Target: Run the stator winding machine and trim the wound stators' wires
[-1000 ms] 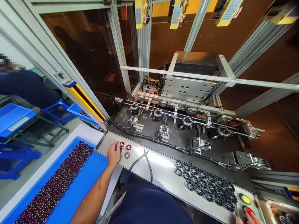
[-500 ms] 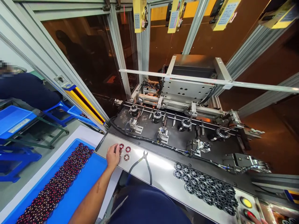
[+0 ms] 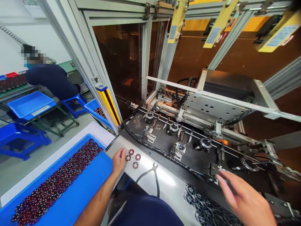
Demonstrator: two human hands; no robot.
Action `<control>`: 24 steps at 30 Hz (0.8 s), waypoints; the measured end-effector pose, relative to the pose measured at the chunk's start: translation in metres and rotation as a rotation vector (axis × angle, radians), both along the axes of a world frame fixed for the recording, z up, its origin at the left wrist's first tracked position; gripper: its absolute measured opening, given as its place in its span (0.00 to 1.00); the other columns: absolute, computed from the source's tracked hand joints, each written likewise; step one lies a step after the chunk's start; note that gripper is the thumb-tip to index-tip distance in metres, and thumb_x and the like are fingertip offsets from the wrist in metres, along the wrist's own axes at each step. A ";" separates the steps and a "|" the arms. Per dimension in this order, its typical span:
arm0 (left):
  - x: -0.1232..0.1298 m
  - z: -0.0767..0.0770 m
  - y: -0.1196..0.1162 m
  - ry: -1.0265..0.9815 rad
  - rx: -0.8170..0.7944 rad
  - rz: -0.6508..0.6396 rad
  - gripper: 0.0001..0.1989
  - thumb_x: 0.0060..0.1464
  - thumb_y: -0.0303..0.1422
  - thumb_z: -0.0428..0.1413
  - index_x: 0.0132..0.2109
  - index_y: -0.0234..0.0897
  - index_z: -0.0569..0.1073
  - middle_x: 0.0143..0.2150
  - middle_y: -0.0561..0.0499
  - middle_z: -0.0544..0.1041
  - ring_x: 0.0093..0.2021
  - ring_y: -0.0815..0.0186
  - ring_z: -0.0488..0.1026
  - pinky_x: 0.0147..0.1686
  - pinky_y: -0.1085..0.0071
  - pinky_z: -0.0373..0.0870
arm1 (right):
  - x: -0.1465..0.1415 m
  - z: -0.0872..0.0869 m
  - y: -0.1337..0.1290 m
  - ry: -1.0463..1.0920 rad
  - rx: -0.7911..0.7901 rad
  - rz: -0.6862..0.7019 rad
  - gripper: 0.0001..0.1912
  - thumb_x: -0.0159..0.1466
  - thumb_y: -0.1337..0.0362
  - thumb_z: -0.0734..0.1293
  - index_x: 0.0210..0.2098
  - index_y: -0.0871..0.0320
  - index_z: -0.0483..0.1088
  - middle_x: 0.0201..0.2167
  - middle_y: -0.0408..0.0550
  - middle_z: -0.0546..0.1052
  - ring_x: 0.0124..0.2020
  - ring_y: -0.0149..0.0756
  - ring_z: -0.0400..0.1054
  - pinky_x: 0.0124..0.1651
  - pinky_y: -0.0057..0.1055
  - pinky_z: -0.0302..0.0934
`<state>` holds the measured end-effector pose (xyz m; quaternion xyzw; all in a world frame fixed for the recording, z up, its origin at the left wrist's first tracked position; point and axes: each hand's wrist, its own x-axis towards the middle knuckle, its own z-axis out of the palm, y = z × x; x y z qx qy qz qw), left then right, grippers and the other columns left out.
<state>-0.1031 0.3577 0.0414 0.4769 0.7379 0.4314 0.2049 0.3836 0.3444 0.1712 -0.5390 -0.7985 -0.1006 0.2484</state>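
Observation:
At the left end of the metal ledge (image 3: 172, 179), my left hand (image 3: 119, 161) is closed, with a dark reddish edge like that of a motor stator showing between the fingers. Beside its fingertips lie several round red-and-copper motor stators (image 3: 135, 165). Diagonal cutters (image 3: 154, 171) with dark handles rest further right on the ledge. My right hand (image 3: 245, 199), blurred by motion, hovers over the right part of the ledge, thumb and fingers apart and nothing visible in them. Under and left of it sit rows of black round rotor housings (image 3: 199, 201), partly hidden.
A blue tray (image 3: 94, 175) of many stators is at my left. Behind the ledge, the machine bed (image 3: 162, 125) carries clamps and round black fixtures (image 3: 174, 128). Yellow devices (image 3: 216, 31) hang above. A yellow post guard (image 3: 109, 106) and a seated person (image 3: 50, 80) are left.
My right hand has left the red button at the lower right and moved up and left over the ledge. The view has swung left. My left hand stays by the stators.

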 end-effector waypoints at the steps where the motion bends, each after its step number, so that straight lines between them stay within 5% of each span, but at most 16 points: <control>1: -0.002 0.004 -0.003 -0.009 0.007 0.011 0.21 0.66 0.47 0.50 0.48 0.35 0.77 0.42 0.45 0.83 0.42 0.60 0.80 0.47 0.60 0.77 | -0.025 0.014 0.033 0.012 0.019 0.141 0.14 0.69 0.55 0.63 0.46 0.55 0.75 0.43 0.53 0.82 0.40 0.43 0.78 0.51 0.40 0.72; 4: -0.011 0.018 -0.014 -0.026 0.024 0.050 0.21 0.64 0.49 0.50 0.47 0.37 0.78 0.45 0.44 0.84 0.45 0.56 0.81 0.48 0.60 0.77 | -0.098 0.039 0.127 -0.009 -0.077 0.342 0.18 0.73 0.55 0.59 0.44 0.59 0.76 0.42 0.54 0.81 0.42 0.39 0.77 0.50 0.38 0.72; 9: -0.021 0.039 -0.031 -0.021 0.041 0.101 0.19 0.63 0.48 0.51 0.47 0.40 0.78 0.46 0.44 0.84 0.45 0.53 0.82 0.48 0.59 0.78 | -0.195 0.029 0.237 -0.036 -0.227 0.426 0.18 0.70 0.55 0.66 0.54 0.59 0.70 0.54 0.53 0.73 0.50 0.40 0.71 0.52 0.43 0.70; 14: -0.021 0.053 -0.025 0.032 0.063 0.112 0.16 0.63 0.45 0.52 0.47 0.41 0.77 0.45 0.45 0.84 0.44 0.54 0.83 0.46 0.59 0.80 | -0.250 0.009 0.278 0.005 -0.371 0.426 0.19 0.69 0.55 0.66 0.55 0.58 0.69 0.55 0.53 0.72 0.51 0.42 0.71 0.53 0.44 0.70; 18: -0.019 0.065 -0.003 0.095 0.091 0.047 0.14 0.63 0.42 0.53 0.46 0.41 0.78 0.43 0.46 0.84 0.42 0.56 0.82 0.44 0.60 0.80 | -0.258 -0.009 0.292 0.049 -0.523 0.339 0.18 0.70 0.56 0.66 0.55 0.58 0.69 0.55 0.53 0.73 0.51 0.41 0.71 0.53 0.44 0.70; 24: -0.003 0.092 0.089 0.202 0.169 -0.221 0.15 0.66 0.40 0.50 0.49 0.38 0.77 0.45 0.45 0.83 0.44 0.59 0.81 0.48 0.62 0.78 | -0.255 -0.032 0.316 0.130 -0.790 0.032 0.17 0.69 0.56 0.67 0.52 0.60 0.71 0.50 0.52 0.75 0.48 0.40 0.72 0.50 0.42 0.71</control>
